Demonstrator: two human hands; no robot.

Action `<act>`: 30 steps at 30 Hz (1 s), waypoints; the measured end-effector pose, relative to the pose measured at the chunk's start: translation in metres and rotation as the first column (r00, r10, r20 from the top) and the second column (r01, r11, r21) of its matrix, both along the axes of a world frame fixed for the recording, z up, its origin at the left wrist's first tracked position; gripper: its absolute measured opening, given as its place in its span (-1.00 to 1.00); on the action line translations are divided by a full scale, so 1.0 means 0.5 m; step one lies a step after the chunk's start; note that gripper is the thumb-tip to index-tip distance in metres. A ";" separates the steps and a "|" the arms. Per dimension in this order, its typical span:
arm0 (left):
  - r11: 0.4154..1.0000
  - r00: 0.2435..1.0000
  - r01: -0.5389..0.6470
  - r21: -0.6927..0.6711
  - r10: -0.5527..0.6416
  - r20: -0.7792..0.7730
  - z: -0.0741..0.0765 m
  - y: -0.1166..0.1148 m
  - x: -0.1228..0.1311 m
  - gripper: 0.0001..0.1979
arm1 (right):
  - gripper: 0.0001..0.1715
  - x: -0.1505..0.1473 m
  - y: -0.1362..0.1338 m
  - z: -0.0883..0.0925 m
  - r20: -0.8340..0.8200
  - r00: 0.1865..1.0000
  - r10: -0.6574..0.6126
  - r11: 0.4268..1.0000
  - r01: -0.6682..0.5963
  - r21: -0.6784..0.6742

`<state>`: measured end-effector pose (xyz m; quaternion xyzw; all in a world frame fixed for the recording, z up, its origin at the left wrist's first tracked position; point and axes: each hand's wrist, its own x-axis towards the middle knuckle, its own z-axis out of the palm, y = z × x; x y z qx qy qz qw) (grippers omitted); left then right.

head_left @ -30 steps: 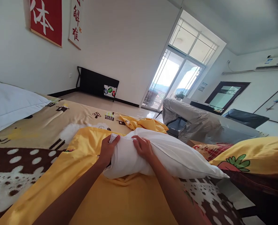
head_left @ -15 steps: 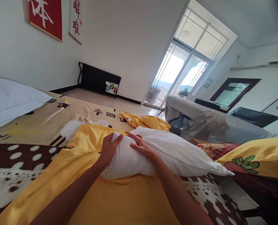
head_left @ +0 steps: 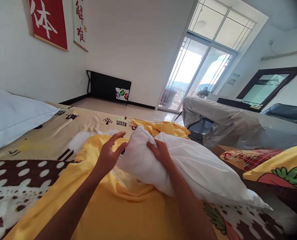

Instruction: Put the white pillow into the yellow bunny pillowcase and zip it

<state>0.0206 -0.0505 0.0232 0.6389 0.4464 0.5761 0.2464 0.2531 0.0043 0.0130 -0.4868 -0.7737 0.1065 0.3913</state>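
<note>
A white pillow (head_left: 193, 166) lies slantwise on yellow fabric, its near-left end lifted and bunched. My right hand (head_left: 161, 153) grips that end, the thumb and fingers pinching the white cloth along its edge. Just left of the pillow is my left hand (head_left: 112, 151), its thumb and fingers curved apart with nothing held between them. The yellow pillowcase (head_left: 128, 213) spreads flat under both forearms, and its opening, with a pale edge, shows beneath the pillow's raised end. A carrot print appears on the yellow cloth at lower right.
Another white pillow (head_left: 15, 116) rests on the patterned bed sheet (head_left: 88, 116) at left. Crumpled yellow cloth (head_left: 168, 128) lies beyond my hands. At right are a yellow carrot-print cushion (head_left: 283, 166) and a plastic-covered piece of furniture (head_left: 221, 123). A black panel (head_left: 103, 86) leans by the far wall.
My left hand has let go of the pillow's end and moved slightly left, its fingers opening. My right hand has closed on the pillow's edge, and that end is raised. The view has shifted slightly.
</note>
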 end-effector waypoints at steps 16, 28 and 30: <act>0.929 0.545 -0.091 -0.358 -0.255 -0.799 -0.176 0.098 -0.010 -0.89 | -0.52 0.049 -0.033 0.002 -0.208 0.969 -0.132 0.990 0.139 0.021; 0.946 0.381 -0.236 -0.223 -0.121 -0.917 -0.200 0.112 0.002 -0.78 | -0.56 0.044 -0.031 -0.013 -0.203 0.968 -0.146 0.984 0.163 0.072; 0.956 0.372 -0.220 -0.193 -0.101 -0.923 -0.201 0.111 0.003 -0.77 | -0.56 0.029 -0.034 -0.019 -0.138 0.983 -0.120 0.989 0.130 0.070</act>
